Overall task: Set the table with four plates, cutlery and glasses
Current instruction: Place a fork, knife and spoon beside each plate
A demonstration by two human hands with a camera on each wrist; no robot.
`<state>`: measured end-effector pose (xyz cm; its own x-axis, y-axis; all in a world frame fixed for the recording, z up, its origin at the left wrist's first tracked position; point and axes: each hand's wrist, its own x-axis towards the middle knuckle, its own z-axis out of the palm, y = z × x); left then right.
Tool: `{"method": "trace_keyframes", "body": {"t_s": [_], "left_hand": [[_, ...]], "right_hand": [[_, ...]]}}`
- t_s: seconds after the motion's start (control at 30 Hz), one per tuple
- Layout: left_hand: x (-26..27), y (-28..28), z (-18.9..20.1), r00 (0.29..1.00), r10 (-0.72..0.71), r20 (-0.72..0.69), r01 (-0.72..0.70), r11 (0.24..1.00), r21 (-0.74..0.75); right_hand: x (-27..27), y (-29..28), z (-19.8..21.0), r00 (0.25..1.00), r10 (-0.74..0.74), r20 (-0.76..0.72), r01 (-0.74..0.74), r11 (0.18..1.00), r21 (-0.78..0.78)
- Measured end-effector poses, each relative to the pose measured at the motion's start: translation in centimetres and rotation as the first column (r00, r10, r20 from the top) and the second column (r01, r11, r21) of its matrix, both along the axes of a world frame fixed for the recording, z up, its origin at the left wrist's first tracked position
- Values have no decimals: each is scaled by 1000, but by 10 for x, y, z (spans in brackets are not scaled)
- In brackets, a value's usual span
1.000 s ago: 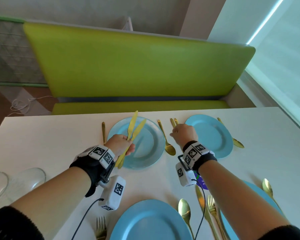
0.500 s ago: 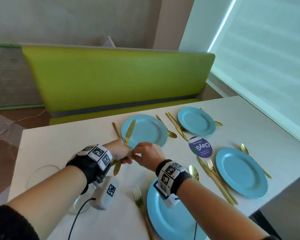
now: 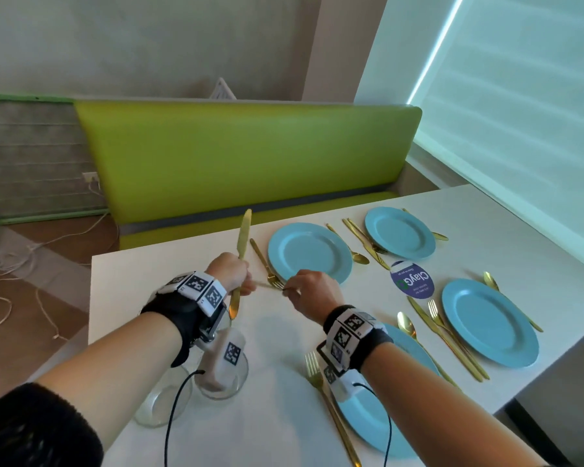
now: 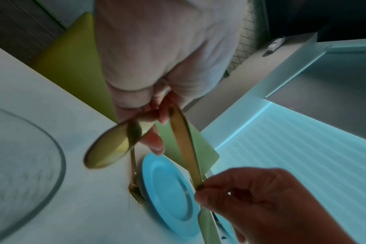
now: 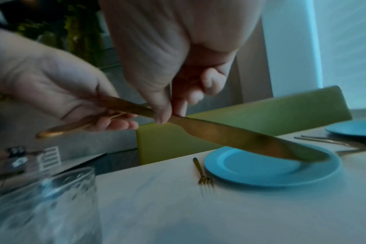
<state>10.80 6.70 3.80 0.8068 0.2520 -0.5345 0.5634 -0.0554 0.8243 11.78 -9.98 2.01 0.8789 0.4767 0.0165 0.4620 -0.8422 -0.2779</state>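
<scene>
At frame centre, two flat gold metal knives are being grasped — one upright knife by the left hand, the other knife pinched by the right hand.

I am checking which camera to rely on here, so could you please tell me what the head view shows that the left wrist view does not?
Only the head view shows all four blue plates, such as the near right one, the round purple sticker and the upright knife in the left hand. Only the left wrist view shows the right hand pinching a second knife close up. Both show the far left plate with the fork beside it.
</scene>
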Motion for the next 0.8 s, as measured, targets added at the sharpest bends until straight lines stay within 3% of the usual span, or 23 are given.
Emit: {"method": "trace_keyframes", "body": {"t_s": [0.1, 0.17, 0.37, 0.4, 0.5, 0.57, 0.8], "left_hand": [[13, 18, -5, 992, 128, 17, -128, 991, -26], [21, 28, -8, 981, 195, 19, -194, 980, -50], [41, 41, -16, 965, 263, 4, -261, 959, -113], [44, 43, -17, 963, 269, -4, -268, 957, -111], [51, 49, -23, 957, 290, -17, -291, 951, -108], [55, 53, -27, 955, 297, -20, -297, 949, -107], [63, 64, -31, 953, 302, -32, -303, 949, -84]], "right_hand": [[24, 6, 1, 959, -175, -224, 191, 980, 51], [43, 15, -2, 911, -207, -357, 246, 967, 66], [90, 44, -24, 767, -295, -570, 355, 935, -8], [96, 52, -30, 758, -313, -572, 352, 935, -46], [105, 76, -38, 828, -340, -446, 258, 937, -235], [110, 87, -44, 843, -337, -418, 235, 932, -276], [124, 104, -72, 799, -402, -448, 318, 914, -253]]}}
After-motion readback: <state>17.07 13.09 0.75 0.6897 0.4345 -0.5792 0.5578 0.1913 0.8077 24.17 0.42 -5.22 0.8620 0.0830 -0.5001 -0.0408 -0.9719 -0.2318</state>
